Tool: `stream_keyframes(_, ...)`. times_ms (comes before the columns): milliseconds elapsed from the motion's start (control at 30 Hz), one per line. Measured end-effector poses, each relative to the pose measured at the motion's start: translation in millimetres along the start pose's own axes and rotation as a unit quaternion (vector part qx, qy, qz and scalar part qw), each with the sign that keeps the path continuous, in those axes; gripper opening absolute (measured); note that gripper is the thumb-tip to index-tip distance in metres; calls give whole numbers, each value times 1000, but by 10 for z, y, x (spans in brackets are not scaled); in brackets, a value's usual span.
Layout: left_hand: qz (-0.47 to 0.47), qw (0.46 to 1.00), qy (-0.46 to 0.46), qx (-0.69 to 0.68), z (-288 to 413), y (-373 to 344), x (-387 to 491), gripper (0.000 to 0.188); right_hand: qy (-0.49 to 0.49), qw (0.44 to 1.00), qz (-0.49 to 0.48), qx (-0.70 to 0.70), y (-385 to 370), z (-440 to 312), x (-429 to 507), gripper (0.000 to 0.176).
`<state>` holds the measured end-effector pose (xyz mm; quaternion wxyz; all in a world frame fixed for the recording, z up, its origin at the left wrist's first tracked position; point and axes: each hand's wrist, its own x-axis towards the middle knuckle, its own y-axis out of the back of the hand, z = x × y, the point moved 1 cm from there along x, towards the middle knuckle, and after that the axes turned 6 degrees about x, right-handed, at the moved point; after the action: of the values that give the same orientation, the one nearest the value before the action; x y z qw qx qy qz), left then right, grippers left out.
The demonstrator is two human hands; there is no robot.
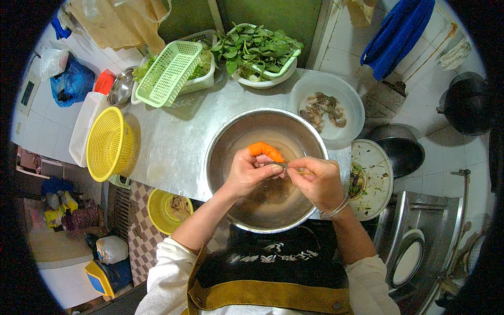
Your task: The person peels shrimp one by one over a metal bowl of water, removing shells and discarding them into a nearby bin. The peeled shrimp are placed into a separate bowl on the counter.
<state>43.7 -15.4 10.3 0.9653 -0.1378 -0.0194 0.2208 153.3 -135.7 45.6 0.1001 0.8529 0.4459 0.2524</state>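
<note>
Over a large stainless steel basin [215, 151] with cloudy brownish water, my two hands meet. My left hand [245, 173], an orange rubber finger cover [264, 150] on its index finger, pinches a small greyish shrimp [278, 163] that is mostly hidden by the fingers. My right hand [321, 181] holds a thin yellowish pick [305, 173], its tip against or close to the shrimp; the exact contact is hidden. Beyond the basin to the right, a translucent plastic bowl [350, 94] contains several grey-brown shrimp [323, 109].
On the metal table [169, 145] stand a yellow colander [106, 143], a tilted green basket [169, 73] and a basket of leafy greens [260, 49]. A pale lid-like tray [378, 197] with scraps is right of the basin. Below left sits another yellow basket [159, 212].
</note>
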Motion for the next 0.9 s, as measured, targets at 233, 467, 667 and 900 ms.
stream_keyframes(233, -26, 996, -15, 88, 9, 6, 14, 14, -30, 998, -43, -45, 26, 44, -15, 7)
stream_keyframes(467, -36, 997, 37, 53, -14, 29, 20, 15, -71, 996, -21, 42, -7, 92, -52, 5)
stream_keyframes(667, -47, 998, 37, -1, -41, 71, 24, 15, -99, 992, 14, 77, 4, 131, -76, 6)
stream_keyframes(900, -3, 999, 46, -18, -55, 93, 40, 15, -167, 981, 17, 95, 63, 268, -134, 3)
